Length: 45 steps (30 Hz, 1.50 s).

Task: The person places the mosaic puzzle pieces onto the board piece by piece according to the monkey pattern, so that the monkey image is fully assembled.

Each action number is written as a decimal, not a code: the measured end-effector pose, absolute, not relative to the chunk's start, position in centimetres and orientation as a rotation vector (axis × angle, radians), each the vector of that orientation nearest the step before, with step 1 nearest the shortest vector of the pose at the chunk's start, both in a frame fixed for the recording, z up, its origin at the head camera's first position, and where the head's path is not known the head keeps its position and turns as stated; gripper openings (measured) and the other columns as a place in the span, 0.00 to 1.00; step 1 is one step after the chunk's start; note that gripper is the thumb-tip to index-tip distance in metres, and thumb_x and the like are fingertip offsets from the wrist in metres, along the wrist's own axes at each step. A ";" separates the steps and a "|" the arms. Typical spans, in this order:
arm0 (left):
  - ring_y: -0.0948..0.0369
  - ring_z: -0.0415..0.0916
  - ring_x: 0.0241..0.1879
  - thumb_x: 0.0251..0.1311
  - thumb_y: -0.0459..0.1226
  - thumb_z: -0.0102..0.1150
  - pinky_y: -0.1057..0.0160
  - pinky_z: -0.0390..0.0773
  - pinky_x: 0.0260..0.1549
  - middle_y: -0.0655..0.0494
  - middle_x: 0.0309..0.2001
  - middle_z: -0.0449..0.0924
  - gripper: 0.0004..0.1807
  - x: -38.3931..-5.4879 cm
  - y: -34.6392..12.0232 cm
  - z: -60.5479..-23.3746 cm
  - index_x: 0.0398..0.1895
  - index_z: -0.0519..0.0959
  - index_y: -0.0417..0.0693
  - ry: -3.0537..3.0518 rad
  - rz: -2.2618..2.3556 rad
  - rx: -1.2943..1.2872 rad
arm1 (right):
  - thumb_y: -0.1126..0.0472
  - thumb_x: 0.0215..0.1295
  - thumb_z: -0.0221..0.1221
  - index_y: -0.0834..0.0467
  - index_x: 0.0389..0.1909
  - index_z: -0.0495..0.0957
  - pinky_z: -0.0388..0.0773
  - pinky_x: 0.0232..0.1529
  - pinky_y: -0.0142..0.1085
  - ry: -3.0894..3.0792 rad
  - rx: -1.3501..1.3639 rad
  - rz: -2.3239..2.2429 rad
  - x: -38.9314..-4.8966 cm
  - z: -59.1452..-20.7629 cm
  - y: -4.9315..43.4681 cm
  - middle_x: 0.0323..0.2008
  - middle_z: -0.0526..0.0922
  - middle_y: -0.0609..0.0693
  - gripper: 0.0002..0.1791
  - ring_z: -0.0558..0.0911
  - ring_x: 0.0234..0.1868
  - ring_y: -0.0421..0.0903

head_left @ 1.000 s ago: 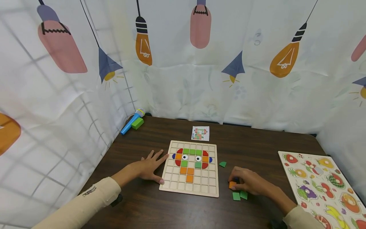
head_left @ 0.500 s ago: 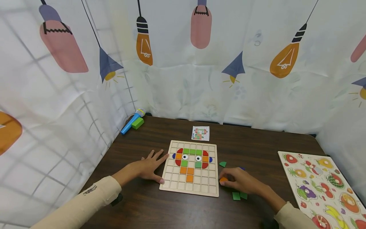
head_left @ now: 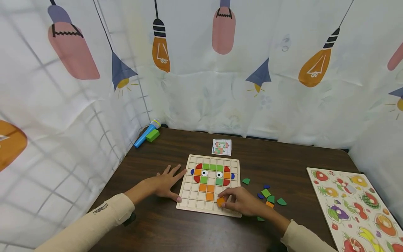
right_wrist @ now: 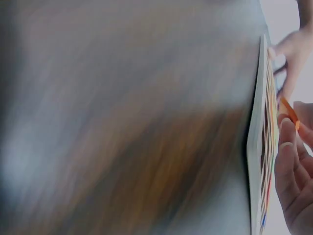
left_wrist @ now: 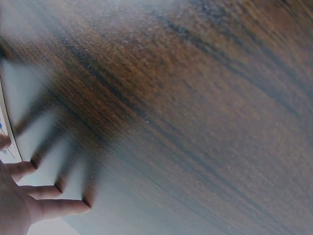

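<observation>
A wooden grid board [head_left: 192,195] lies on the dark table, with colored tiles set in it like a face with two eye pieces [head_left: 204,173]. My right hand [head_left: 240,201] pinches an orange square tile [head_left: 220,202] over the board's lower right cells; in the right wrist view the tile [right_wrist: 289,111] is tilted between thumb and fingers. Whether it touches the board cannot be told. My left hand [head_left: 167,183], fingers spread, rests at the board's left edge. In the left wrist view, fingers of that hand [left_wrist: 19,205] stretch over the tabletop.
Loose tiles, including a green square [head_left: 266,193] and a green quarter piece [head_left: 281,201], lie right of the board. A pattern card [head_left: 221,147] sits behind it. A fruit board [head_left: 341,196] is at the right, a toy microphone [head_left: 145,135] and green block [head_left: 152,135] far left.
My right hand has picked up the orange tile from the loose pieces and carried it left over the board, uncovering several tiles. The left hand stays put.
</observation>
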State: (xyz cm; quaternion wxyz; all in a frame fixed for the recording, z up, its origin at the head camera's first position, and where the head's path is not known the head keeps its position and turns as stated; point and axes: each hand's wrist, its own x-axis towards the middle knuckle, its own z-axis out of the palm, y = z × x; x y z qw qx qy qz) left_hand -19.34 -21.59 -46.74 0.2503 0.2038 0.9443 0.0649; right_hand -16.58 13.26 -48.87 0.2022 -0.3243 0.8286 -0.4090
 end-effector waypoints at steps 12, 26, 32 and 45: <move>0.30 0.38 0.77 0.51 0.70 0.63 0.22 0.58 0.60 0.42 0.82 0.36 0.62 -19.3 -21.6 -46.7 0.82 0.43 0.59 2.567 0.199 0.554 | 0.55 0.60 0.71 0.53 0.43 0.86 0.70 0.28 0.27 2.454 -0.854 -1.121 -14.8 -49.1 9.3 0.29 0.78 0.37 0.12 0.71 0.25 0.32; 0.30 0.39 0.77 0.51 0.70 0.63 0.22 0.58 0.60 0.42 0.81 0.36 0.62 -19.1 -21.6 -46.5 0.82 0.44 0.56 2.571 0.191 0.554 | 0.52 0.55 0.74 0.51 0.39 0.86 0.69 0.33 0.28 2.627 -0.834 -0.977 -14.2 -49.1 8.2 0.27 0.77 0.37 0.13 0.72 0.29 0.32; 0.30 0.38 0.77 0.51 0.70 0.63 0.21 0.58 0.60 0.42 0.82 0.36 0.62 -19.2 -21.6 -46.6 0.82 0.44 0.56 2.564 0.197 0.559 | 0.53 0.58 0.73 0.51 0.38 0.86 0.70 0.34 0.28 2.655 -0.840 -0.954 -14.2 -48.9 8.4 0.27 0.78 0.37 0.10 0.74 0.31 0.34; 0.30 0.38 0.77 0.51 0.70 0.63 0.22 0.58 0.60 0.42 0.81 0.36 0.62 -19.2 -21.6 -46.6 0.82 0.44 0.57 2.567 0.196 0.555 | 0.52 0.65 0.67 0.52 0.41 0.87 0.72 0.32 0.28 2.613 -1.015 -0.952 -15.5 -48.6 10.4 0.30 0.80 0.34 0.09 0.73 0.28 0.31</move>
